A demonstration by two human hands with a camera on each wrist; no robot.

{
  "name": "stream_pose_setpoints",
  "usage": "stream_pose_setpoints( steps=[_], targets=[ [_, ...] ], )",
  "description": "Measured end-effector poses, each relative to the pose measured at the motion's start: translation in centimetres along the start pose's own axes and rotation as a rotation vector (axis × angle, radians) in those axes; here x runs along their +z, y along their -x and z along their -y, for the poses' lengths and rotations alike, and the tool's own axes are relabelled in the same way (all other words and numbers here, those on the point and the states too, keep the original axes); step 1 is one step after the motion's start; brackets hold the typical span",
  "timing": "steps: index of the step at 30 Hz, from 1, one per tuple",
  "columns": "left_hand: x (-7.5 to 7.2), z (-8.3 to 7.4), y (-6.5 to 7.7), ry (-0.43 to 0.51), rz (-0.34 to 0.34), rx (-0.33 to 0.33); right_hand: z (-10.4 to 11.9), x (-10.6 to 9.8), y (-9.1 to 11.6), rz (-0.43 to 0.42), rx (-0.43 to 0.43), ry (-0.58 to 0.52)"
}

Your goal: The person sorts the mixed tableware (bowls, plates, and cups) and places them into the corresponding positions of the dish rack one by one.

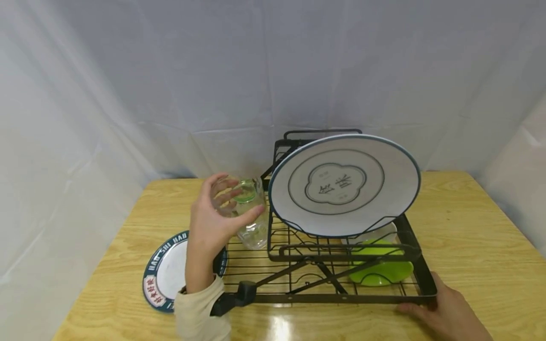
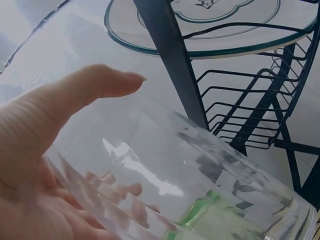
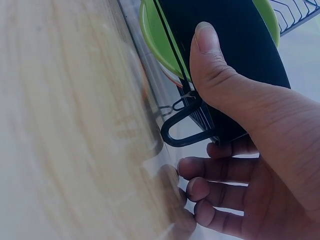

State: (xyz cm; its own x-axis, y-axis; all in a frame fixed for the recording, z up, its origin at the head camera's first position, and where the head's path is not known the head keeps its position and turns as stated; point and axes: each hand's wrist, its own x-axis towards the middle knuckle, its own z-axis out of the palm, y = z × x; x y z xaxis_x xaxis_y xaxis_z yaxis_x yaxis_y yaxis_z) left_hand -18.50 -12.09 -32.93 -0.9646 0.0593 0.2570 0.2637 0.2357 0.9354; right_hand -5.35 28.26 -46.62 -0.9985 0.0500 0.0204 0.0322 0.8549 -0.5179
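My left hand point(image 1: 217, 218) is curled about a clear drinking glass point(image 1: 255, 236) over the left side of a black wire dish rack point(image 1: 251, 265). In the left wrist view the glass point(image 2: 145, 165) leans, and several fingers show through its wall. My thumb point(image 2: 107, 82) is nearly straight; its contact with the glass is hard to tell. Something green point(image 2: 215, 220) shows through or behind the glass. At the rack's front right corner, my right hand point(image 1: 452, 310) grips the frame. Its thumb lies on the black side panel point(image 3: 235, 45), with the fingers bent below.
A large white plate with a blue rim point(image 1: 362, 199) leans on the rack's upper tier. Beneath it sit a green bowl point(image 1: 381, 272) and a whitish dish point(image 1: 386, 232). A plate with a dark lettered rim point(image 1: 159, 253) lies left on the wooden table point(image 1: 115, 279). White cloth point(image 1: 239, 85) hangs behind.
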Motion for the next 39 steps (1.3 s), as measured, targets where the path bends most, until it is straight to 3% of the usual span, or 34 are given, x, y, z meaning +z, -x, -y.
stream_pose_setpoints(
  steps=[6,17,20,27,30,35,39],
  targets=[
    [-0.2,-0.1,0.0,0.072,-0.049,-0.068,-0.1,0.0,-0.1,0.028,0.023,-0.003],
    [-0.7,0.3,0.0,0.180,-0.076,-0.102,0.0,0.0,0.0,-0.007,-0.012,0.007],
    [-0.7,0.5,0.0,0.207,-0.091,-0.098,0.1,0.1,0.0,-0.017,-0.022,0.005],
    [-0.2,1.0,-0.2,0.399,-0.117,-0.032,0.1,0.1,0.0,-0.007,0.002,0.003],
    [-0.1,1.1,-0.2,0.416,-0.114,-0.020,0.1,0.1,0.1,-0.007,0.008,0.000],
    [0.1,1.1,0.1,0.427,-0.109,-0.030,0.2,0.0,0.2,0.007,0.020,-0.002],
    [0.3,1.1,0.7,0.487,-0.127,-0.071,0.4,-0.1,0.1,0.027,0.033,-0.001]
  ],
)
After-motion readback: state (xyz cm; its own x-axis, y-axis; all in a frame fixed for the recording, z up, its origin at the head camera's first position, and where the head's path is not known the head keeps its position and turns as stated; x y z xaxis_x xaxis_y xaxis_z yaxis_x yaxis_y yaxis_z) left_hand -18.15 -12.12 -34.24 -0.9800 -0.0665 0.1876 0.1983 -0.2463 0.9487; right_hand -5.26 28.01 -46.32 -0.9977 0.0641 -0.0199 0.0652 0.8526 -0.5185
